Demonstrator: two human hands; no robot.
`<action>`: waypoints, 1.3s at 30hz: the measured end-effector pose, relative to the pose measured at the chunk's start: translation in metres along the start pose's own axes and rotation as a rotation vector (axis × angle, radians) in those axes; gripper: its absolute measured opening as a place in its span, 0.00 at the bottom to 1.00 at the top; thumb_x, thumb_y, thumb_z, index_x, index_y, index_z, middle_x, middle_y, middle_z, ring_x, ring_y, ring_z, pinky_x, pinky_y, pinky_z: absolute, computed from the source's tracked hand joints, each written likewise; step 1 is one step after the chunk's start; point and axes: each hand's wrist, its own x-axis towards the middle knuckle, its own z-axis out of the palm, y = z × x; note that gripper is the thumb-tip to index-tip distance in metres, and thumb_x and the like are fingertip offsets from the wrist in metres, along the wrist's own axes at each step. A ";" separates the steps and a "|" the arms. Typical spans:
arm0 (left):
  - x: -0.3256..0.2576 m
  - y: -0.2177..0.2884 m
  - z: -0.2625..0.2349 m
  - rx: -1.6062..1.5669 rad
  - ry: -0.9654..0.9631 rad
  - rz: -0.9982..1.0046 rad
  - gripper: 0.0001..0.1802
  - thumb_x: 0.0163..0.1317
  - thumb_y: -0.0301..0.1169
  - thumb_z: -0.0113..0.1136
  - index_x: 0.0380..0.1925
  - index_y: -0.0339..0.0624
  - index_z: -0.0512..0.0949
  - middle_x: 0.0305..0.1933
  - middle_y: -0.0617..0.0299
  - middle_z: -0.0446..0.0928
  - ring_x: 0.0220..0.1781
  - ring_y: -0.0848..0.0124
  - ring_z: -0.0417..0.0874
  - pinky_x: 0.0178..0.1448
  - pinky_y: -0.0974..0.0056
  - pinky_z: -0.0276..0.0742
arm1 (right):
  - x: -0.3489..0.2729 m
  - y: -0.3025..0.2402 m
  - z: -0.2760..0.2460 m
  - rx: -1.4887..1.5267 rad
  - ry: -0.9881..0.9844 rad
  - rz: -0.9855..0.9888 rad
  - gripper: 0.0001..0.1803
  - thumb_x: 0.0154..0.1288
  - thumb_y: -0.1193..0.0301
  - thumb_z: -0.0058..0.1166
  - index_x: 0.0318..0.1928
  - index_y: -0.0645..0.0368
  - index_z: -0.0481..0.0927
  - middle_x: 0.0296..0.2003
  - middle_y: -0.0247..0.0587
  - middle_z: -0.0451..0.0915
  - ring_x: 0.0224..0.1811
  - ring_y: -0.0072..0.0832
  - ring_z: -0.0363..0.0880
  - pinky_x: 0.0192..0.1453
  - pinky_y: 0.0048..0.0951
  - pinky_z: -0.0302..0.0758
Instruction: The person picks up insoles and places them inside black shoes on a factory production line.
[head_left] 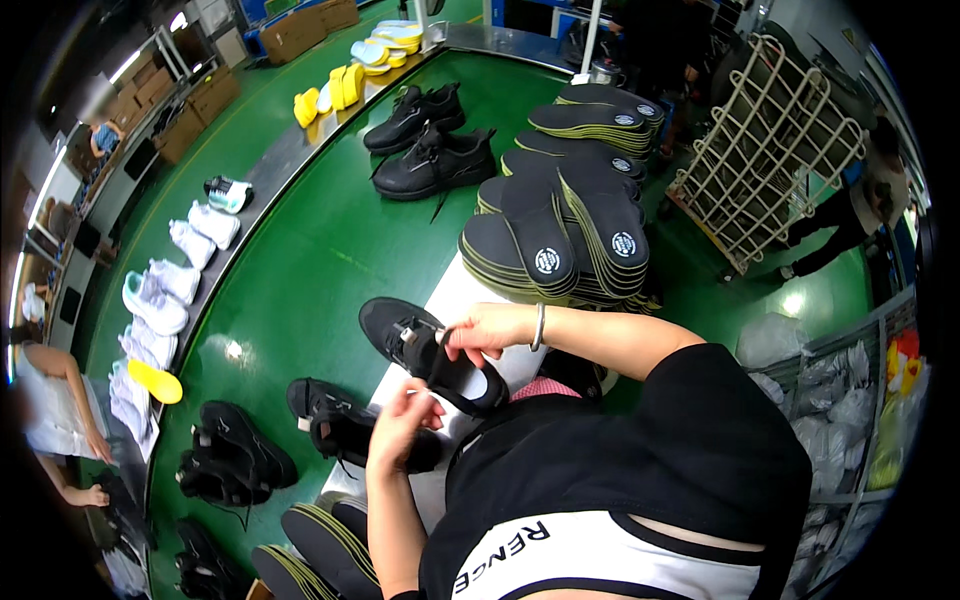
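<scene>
A black shoe rests on the metal ledge in front of me, toe pointing away to the left. My right hand grips its upper edge by the tongue and collar, fingers closed. A pale patch of the inside shows through the opening. Close by the shoe's near side is my left hand, its fingers curled together; whatever they pinch, if anything, is too small to make out. Just beyond my left hand lies another black shoe, partly hidden by that hand.
Stacks of black insoles with yellow-green edges stand to the right, more insoles at lower left. Black shoes sit on the green belt. White shoes line the far ledge. A person works across; a wire cart stands right.
</scene>
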 end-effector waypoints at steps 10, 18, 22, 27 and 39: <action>0.021 0.007 0.010 0.271 0.472 0.545 0.42 0.48 0.38 0.61 0.59 0.39 0.50 0.59 0.51 0.60 0.60 0.58 0.61 0.59 0.59 0.58 | 0.027 0.030 -0.035 0.316 0.372 0.063 0.23 0.62 0.51 0.38 0.30 0.59 0.75 0.16 0.30 0.70 0.13 0.18 0.65 0.18 0.20 0.65; 0.045 -0.012 0.019 1.190 0.538 0.640 0.27 0.47 0.29 0.56 0.50 0.37 0.62 0.46 0.47 0.66 0.51 0.53 0.65 0.54 0.55 0.60 | 0.111 -0.028 0.002 -0.134 0.134 -0.191 0.23 0.60 0.52 0.40 0.25 0.61 0.75 0.16 0.34 0.71 0.17 0.21 0.67 0.24 0.23 0.66; 0.039 -0.011 0.019 1.112 0.620 0.582 0.24 0.48 0.29 0.55 0.46 0.34 0.63 0.44 0.48 0.67 0.49 0.53 0.66 0.52 0.57 0.63 | 0.128 -0.039 0.033 -0.414 0.044 -0.283 0.28 0.58 0.54 0.46 0.49 0.67 0.66 0.30 0.41 0.74 0.25 0.25 0.73 0.33 0.27 0.72; 0.047 -0.011 0.018 0.968 0.663 0.671 0.22 0.48 0.29 0.56 0.43 0.33 0.64 0.42 0.46 0.69 0.45 0.52 0.68 0.48 0.56 0.65 | 0.087 -0.015 -0.001 -0.143 0.204 -0.289 0.34 0.52 0.59 0.56 0.54 0.66 0.60 0.40 0.44 0.71 0.46 0.29 0.70 0.49 0.26 0.68; 0.077 -0.016 -0.032 0.248 0.534 0.328 0.19 0.56 0.31 0.54 0.45 0.34 0.64 0.34 0.59 0.74 0.34 0.76 0.74 0.38 0.73 0.69 | 0.094 0.061 0.025 0.447 0.296 -0.096 0.16 0.58 0.62 0.51 0.36 0.65 0.74 0.29 0.32 0.76 0.31 0.17 0.71 0.38 0.18 0.67</action>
